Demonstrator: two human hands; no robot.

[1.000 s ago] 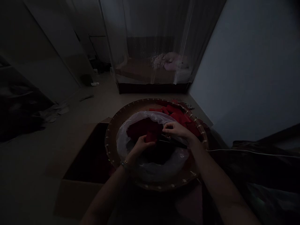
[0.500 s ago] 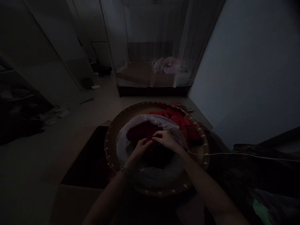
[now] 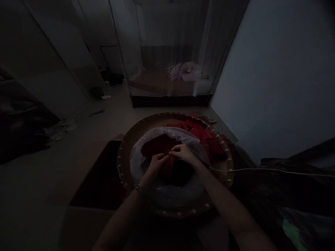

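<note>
In dim light a round woven tray [image 3: 146, 120] sits low before me, and on it lies an opened clear plastic bag [image 3: 136, 158] with dark red pieces [image 3: 157, 144] inside. Above the bag, my left hand [image 3: 157, 164] and my right hand [image 3: 183, 153] meet, fingertips pinched on a small red piece [image 3: 170, 162]; whether it is paper or cloth I cannot make out. A bracelet circles my left wrist. Flat bright red pieces [image 3: 200, 132] are heaped at the tray's far right, just past the bag's edge.
An open cardboard box [image 3: 89, 209] stands below the tray at left. A thin white cable [image 3: 251, 169] runs from the tray to the right. Ahead is a bed [image 3: 154, 85] behind a sheer net; a white wall [image 3: 277, 80] rises on the right. Dark bags [image 3: 288, 195] lie at lower right.
Both hands have shifted up very slightly, and the red piece between them shows more of its face, hanging lower. The view has tilted a little.
</note>
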